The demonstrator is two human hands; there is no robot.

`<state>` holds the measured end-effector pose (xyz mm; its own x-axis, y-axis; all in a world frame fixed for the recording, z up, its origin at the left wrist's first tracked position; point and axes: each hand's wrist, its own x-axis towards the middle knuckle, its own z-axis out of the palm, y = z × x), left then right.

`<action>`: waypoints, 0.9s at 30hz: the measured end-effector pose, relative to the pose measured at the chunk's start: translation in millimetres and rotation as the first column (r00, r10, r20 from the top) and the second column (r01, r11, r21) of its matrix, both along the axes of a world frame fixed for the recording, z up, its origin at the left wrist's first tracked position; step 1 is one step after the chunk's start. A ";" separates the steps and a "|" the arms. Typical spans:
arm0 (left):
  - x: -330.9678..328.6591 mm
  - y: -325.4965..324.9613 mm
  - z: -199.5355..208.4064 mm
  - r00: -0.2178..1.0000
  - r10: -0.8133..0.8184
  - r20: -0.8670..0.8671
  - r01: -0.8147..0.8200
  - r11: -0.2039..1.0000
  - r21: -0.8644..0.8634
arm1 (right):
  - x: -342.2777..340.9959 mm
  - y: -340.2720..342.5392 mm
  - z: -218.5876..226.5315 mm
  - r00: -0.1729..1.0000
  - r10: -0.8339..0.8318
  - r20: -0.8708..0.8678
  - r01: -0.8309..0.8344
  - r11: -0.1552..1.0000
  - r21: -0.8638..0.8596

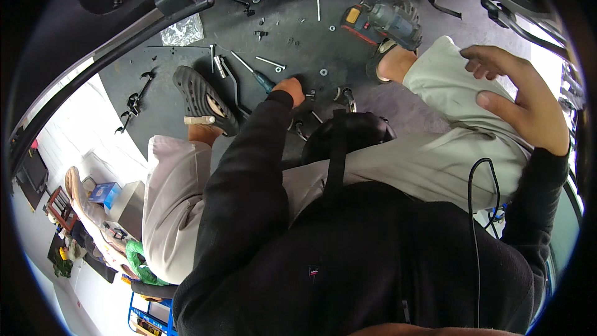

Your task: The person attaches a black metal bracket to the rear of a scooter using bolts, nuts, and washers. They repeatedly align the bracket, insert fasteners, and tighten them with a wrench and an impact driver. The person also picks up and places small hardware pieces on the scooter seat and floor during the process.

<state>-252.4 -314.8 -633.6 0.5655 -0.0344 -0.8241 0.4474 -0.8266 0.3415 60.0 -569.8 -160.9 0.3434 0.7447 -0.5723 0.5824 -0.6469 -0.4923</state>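
Note:
My left hand (295,92) is down at the dark mat, its fingers curled in. What they hold, if anything, is hidden; a small black knurled piece (311,94) shows right beside them. A screwdriver (263,81) with a teal and black handle lies against my left cuff. Just beyond are a loose bolt (270,62) and a washer (323,72). An L-shaped wrench (232,81) lies between the screwdriver and my left shoe. Over my right knee, my right hand (522,96) hangs in the air, thumb and fingers apart, holding nothing.
A cordless power tool (392,23) lies beyond my right foot. Several bolts, nuts and small parts are scattered on the dark mat (348,50). Near its far left are a clear plastic bag (183,30) and black metal linkage (134,102). A black rounded seat (348,137) is between my legs.

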 end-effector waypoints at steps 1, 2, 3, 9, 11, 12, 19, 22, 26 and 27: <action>7.0 8.4 2.2 0.995 0.026 -0.096 -0.033 0.996 -0.081 | -1.6 2.0 0.0 1.000 0.003 -0.008 -0.004 1.000 -0.025; 14.4 15.8 7.3 0.981 0.041 -0.192 -0.072 0.985 -0.159 | -2.6 4.8 0.0 1.000 -0.016 0.002 0.017 1.000 -0.020; 21.7 21.8 14.8 0.969 0.119 -0.215 -0.162 0.967 -0.194 | -3.6 8.1 0.2 0.999 -0.044 0.017 0.045 0.997 -0.064; 63.8 51.5 62.7 0.866 0.410 -0.285 -0.489 0.814 -0.313 | 1.2 24.6 -0.7 0.997 -0.078 0.020 0.080 0.990 -0.116; 69.6 55.7 69.8 0.861 0.413 -0.296 -0.498 0.803 -0.327 | 4.3 31.2 -0.3 0.997 -0.072 0.013 0.073 0.986 -0.152; 70.8 57.6 71.5 0.861 0.413 -0.296 -0.498 0.804 -0.326 | 6.1 35.7 0.0 0.999 -0.048 0.007 0.048 0.987 -0.150; 71.2 63.7 68.7 0.801 0.492 -0.341 -0.593 0.732 -0.336 | 18.2 65.7 -3.5 1.000 0.002 -0.026 -0.006 0.988 -0.154; 76.0 65.3 63.0 0.761 0.562 -0.324 -0.649 0.677 -0.347 | 20.1 64.9 -12.2 0.999 -0.013 -0.030 0.008 0.990 -0.143; 87.3 63.3 54.6 0.728 0.649 -0.222 -0.682 0.655 -0.325 | 24.5 51.6 -23.0 0.998 0.001 -0.056 -0.014 0.972 -0.233; 89.9 60.6 54.2 0.749 0.662 0.007 -0.644 0.731 -0.224 | 27.0 48.2 -24.0 0.998 0.011 -0.055 -0.024 0.965 -0.259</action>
<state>-162.5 -254.2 -579.4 0.5721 0.2147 -0.7916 0.8154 -0.2526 0.5209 86.9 -521.6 -184.9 0.2959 0.5735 -0.7638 0.5726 -0.7466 -0.3388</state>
